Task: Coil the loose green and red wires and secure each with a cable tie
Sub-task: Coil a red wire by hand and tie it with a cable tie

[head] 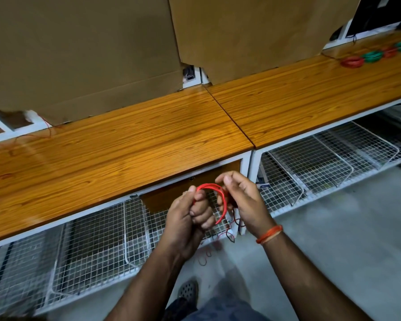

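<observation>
Coil [218, 200] of red wire sat between your hands, in front of the bench [125, 144] edge, over the mesh baskets [90, 239]. Your left hand [188, 218] was fisted around one side of the loops; your right hand [243, 202] pinched the other side at the fingertips. Loose tail [229, 232] hung below, probably unwound wire, too blurred to confirm. Best bet was keeping loops stacked flat, left grip firm, before tying. Tied coils [375, 55] lay far right on the bench.

Red coils [220, 206] three; green coils [372, 56] two.
</observation>
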`<state>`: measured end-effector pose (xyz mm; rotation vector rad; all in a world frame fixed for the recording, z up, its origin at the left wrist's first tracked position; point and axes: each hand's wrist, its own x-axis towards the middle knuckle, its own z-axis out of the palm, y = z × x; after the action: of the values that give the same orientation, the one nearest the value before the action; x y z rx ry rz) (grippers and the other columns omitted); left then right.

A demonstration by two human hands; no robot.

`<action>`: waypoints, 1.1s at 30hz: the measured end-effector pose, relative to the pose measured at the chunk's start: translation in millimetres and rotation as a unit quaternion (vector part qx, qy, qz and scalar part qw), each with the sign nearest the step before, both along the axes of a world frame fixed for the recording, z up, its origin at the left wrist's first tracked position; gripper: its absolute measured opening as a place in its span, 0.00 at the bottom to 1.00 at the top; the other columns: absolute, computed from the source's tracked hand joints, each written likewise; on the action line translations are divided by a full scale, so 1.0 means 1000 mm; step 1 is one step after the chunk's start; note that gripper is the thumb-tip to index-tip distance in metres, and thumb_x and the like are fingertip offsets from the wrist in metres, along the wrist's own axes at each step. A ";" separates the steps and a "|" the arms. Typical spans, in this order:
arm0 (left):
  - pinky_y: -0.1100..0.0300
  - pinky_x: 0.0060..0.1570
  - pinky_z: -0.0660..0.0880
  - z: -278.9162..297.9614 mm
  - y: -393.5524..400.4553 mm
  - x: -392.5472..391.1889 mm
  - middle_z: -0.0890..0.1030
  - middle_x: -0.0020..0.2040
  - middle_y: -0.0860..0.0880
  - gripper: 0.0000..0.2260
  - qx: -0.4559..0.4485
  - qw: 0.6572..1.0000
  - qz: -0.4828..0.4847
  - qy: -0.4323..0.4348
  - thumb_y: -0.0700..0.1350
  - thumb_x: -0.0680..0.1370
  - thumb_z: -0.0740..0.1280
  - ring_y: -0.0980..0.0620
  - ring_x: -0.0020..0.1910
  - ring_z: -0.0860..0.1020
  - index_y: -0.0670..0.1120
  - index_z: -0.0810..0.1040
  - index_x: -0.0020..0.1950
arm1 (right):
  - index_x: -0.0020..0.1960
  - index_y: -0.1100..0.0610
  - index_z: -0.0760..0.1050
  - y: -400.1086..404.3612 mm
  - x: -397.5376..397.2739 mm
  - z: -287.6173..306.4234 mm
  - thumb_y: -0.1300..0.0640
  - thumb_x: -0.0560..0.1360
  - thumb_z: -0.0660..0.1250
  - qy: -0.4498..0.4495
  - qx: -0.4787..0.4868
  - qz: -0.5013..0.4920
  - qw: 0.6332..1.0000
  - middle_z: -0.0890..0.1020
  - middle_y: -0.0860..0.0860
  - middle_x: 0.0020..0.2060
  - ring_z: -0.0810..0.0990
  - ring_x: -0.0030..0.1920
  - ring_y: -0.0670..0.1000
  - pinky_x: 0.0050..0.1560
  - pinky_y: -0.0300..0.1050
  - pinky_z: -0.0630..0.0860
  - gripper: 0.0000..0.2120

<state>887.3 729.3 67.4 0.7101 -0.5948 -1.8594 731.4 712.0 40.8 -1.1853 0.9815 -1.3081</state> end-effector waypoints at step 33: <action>0.61 0.26 0.52 -0.003 0.000 0.016 0.62 0.27 0.53 0.20 -0.121 0.977 0.001 -0.175 0.50 0.86 0.54 0.56 0.24 0.56 0.44 0.76 0.40 | 0.52 0.58 0.85 -0.002 0.009 0.055 0.65 0.76 0.74 0.273 -0.239 0.021 0.932 0.80 0.48 0.47 0.81 0.50 0.47 0.50 0.43 0.80 0.06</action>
<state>902.8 729.5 64.2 0.8784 -1.0273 -1.6331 740.8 709.8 96.1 -2.0107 1.0394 -1.2436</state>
